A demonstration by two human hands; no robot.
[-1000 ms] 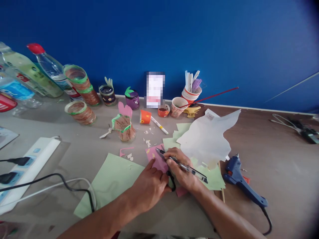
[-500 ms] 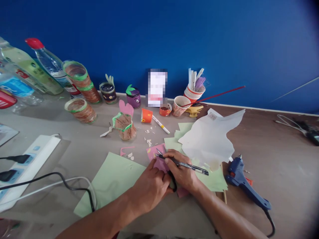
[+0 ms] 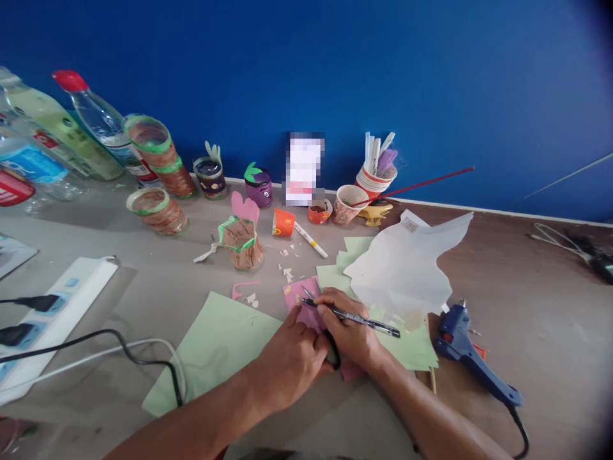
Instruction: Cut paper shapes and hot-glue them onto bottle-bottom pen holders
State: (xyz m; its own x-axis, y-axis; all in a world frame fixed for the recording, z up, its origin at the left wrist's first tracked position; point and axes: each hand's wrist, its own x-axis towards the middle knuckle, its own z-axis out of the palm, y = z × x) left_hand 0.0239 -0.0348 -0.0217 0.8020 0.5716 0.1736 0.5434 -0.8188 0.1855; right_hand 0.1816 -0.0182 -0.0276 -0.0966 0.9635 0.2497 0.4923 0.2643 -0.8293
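My right hand (image 3: pixel 347 326) is closed around a black-and-clear pen (image 3: pixel 368 321), its tip on a sheet of pink paper (image 3: pixel 293 292). Beside it, my left hand (image 3: pixel 294 358) presses the paper down with its index fingertip close to the pen tip, the other fingers curled under. A pair of scissors (image 3: pixel 337 360) lies beneath the hands; its black handle loop shows between them, and a blade tip pokes out near the pen. Small yellowish bits rest on the pink sheet. Much of the paper is hidden by my hands.
Green paper (image 3: pixel 215 345) lies left of my hands, with a white sheet (image 3: pixel 402 262) and a blue glue gun (image 3: pixel 472 351) to the right. Farther back stand a wrapped jar (image 3: pixel 244 246), an orange cup piece (image 3: pixel 283 222) and a marker (image 3: pixel 310 239). A power strip (image 3: pixel 90 281) is left.
The whole view has shifted very slightly. Both hands, the pen and the pink paper keep nearly the same places.
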